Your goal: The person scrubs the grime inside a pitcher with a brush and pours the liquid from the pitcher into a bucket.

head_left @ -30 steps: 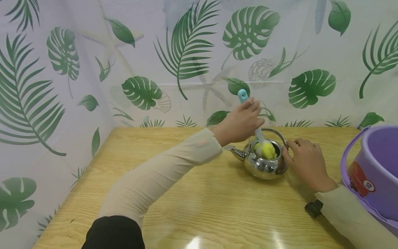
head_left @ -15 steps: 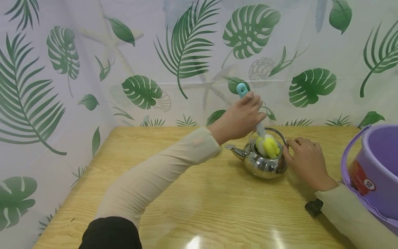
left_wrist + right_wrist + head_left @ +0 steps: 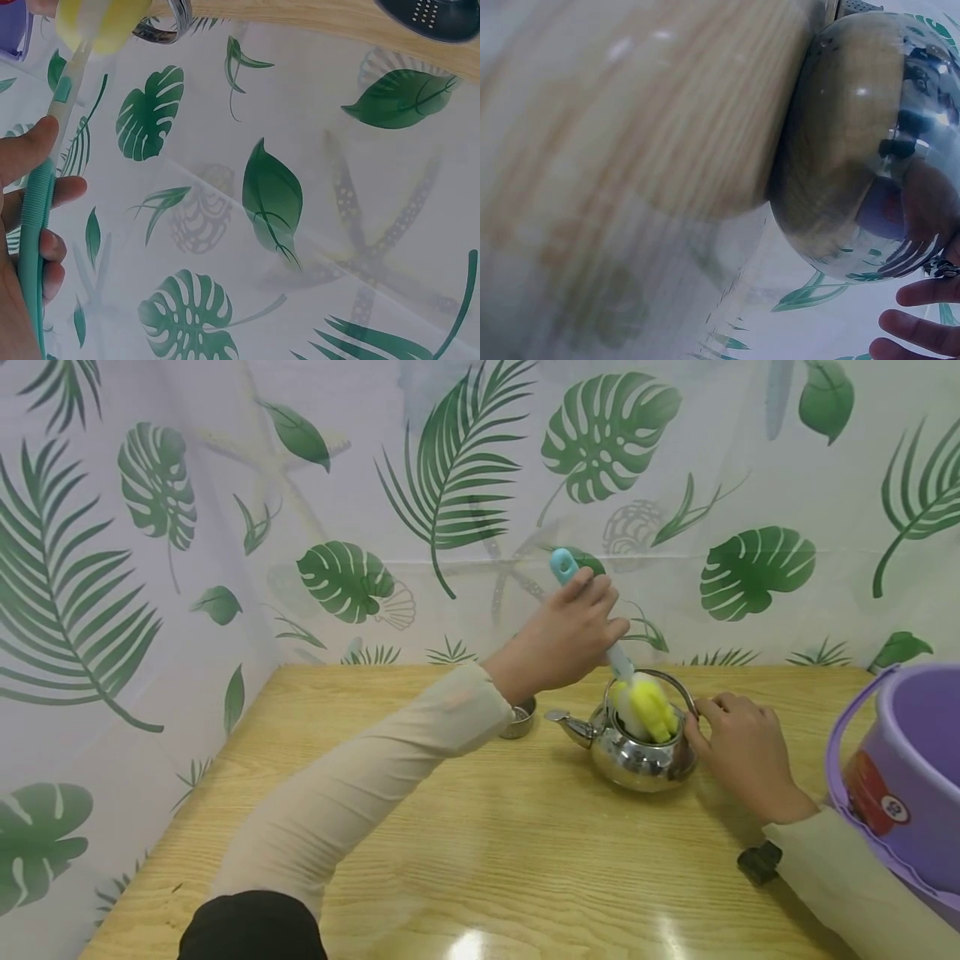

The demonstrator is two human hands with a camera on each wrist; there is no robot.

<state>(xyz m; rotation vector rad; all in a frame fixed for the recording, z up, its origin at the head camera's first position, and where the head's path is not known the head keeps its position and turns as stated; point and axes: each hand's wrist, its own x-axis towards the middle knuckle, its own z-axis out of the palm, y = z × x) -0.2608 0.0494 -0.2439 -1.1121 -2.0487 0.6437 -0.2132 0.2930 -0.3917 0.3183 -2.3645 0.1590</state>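
My left hand (image 3: 562, 631) grips a sponge bottle brush by its blue-green handle (image 3: 36, 225). The brush slants down to its yellow and white sponge head (image 3: 651, 708), which sits in the mouth of a shiny metal teapot (image 3: 641, 770), its top above the rim. At the teapot's right side, my right hand (image 3: 741, 752) pinches the foot of the arched handle between thumb and forefinger. The right wrist view shows the teapot's rounded body (image 3: 847, 120) close up, with the other right-hand fingers (image 3: 919, 330) spread beside it.
A small metal strainer (image 3: 519, 720) stands on the wooden table (image 3: 480, 827) left of the spout, partly behind my left wrist. The purple bucket (image 3: 918, 760) is at the right, beside my right forearm. A leaf-print cloth (image 3: 465, 468) hangs behind the table.
My left hand has moved up and left, lifting the brush so more of the sponge shows above the rim. The strainer has come into view. The teapot and right hand stay put.
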